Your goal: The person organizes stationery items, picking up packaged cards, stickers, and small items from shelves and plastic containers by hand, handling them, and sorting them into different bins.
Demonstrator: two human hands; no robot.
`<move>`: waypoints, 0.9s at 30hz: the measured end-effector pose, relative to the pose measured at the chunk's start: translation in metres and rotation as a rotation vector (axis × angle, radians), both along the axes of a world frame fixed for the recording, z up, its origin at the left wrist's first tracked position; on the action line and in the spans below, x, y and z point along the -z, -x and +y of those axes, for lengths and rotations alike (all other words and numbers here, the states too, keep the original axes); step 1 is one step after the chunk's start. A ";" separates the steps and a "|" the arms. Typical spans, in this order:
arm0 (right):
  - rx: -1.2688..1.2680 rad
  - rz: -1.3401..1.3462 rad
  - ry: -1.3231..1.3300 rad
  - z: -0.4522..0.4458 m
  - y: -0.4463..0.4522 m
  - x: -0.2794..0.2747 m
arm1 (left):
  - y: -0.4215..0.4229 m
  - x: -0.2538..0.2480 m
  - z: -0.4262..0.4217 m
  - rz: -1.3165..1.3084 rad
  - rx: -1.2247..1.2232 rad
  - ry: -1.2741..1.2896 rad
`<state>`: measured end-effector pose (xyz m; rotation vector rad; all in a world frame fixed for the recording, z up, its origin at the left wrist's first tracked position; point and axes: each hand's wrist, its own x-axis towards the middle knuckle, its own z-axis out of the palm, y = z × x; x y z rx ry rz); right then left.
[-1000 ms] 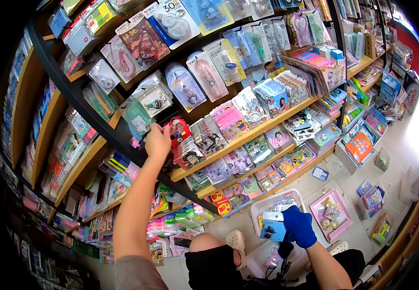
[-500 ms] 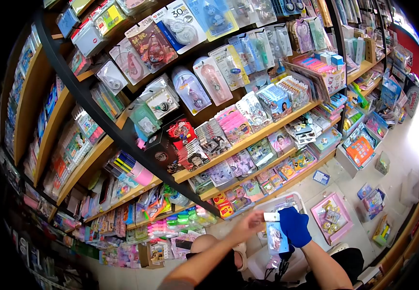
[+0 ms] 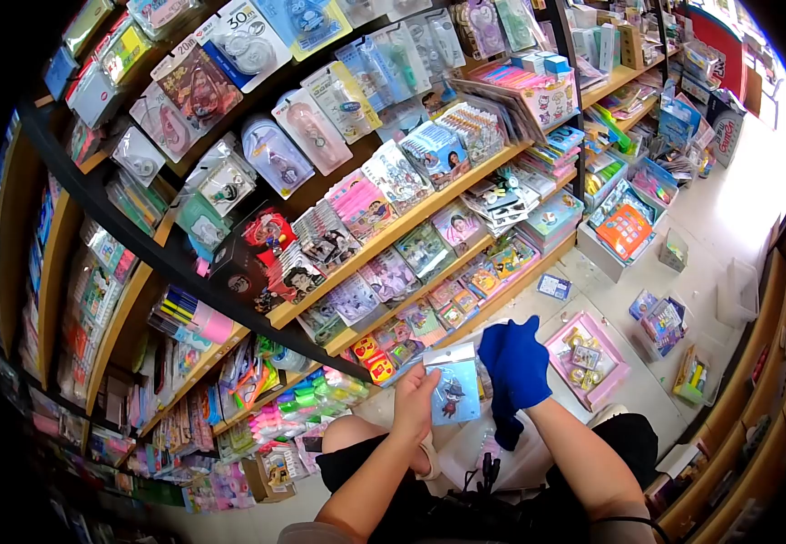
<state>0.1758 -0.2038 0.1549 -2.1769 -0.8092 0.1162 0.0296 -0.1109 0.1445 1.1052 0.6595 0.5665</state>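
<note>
One blue packet point(image 3: 460, 399), pinched by the left hand point(image 3: 415, 403), long axis running away from the body, white end farthest! One blue glove point(image 3: 522, 367) on the right hand point(image 3: 518, 376); its grip, I can't tell.

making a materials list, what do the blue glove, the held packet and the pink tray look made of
Glove: probably knitted or woven fabric, matte with soft creases. Packet: likely printed card or paper under clear plastic film, given its picture and slight sheen; exact layers unclear. Tray: probably rigid moulded plastic, judging by its even pink colour and raised rim.

wooden shelves point(image 3: 404, 233), pale tiled floor point(image 3: 715, 222)
</note>
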 end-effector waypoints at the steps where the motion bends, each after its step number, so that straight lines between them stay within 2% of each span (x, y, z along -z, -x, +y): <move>1: -0.079 -0.095 -0.106 0.007 -0.002 0.016 | -0.001 0.000 -0.001 -0.001 0.006 -0.025; 2: -0.158 -0.189 -0.212 0.018 -0.004 0.034 | -0.003 0.001 -0.005 0.021 0.045 -0.083; 4: -0.344 0.178 -0.454 0.013 0.016 0.051 | -0.011 0.007 -0.021 0.069 0.124 -0.198; 5: -0.387 0.148 -0.543 -0.003 0.029 0.038 | -0.013 0.010 -0.028 0.093 0.164 -0.255; 7: -0.327 -0.211 -0.376 -0.006 0.028 0.054 | -0.012 0.019 -0.035 0.125 0.206 -0.143; 10: -0.284 -0.276 -0.030 -0.005 0.020 0.044 | -0.002 0.022 -0.033 0.143 0.213 0.065; 11: -0.149 -0.289 -0.123 0.000 0.016 0.062 | 0.001 0.019 -0.035 0.109 0.186 0.090; 13: 0.023 -0.103 -0.182 0.006 -0.009 0.085 | 0.006 0.008 -0.038 0.039 0.129 0.138; 14: 0.059 0.079 -0.319 0.000 -0.016 0.080 | 0.009 0.002 -0.033 0.009 0.128 0.169; 16: 0.003 -0.146 -0.272 -0.007 -0.023 0.064 | 0.014 -0.005 -0.027 0.007 0.101 0.149; 19: -0.268 -1.340 0.328 -0.014 -0.022 0.034 | 0.019 -0.012 -0.023 -0.022 0.070 0.119; 21: -0.420 -0.615 0.150 -0.004 -0.006 0.017 | 0.018 -0.016 -0.024 -0.036 0.062 0.120; 23: -0.273 -0.005 -0.375 0.002 0.012 0.003 | 0.019 -0.009 -0.023 -0.003 0.086 0.084; 26: -0.524 0.091 -0.392 -0.018 0.017 0.028 | 0.022 -0.001 -0.026 0.041 0.126 0.031; 27: -0.499 -0.100 -0.530 -0.015 0.015 0.038 | 0.021 -0.001 -0.030 0.035 0.121 0.034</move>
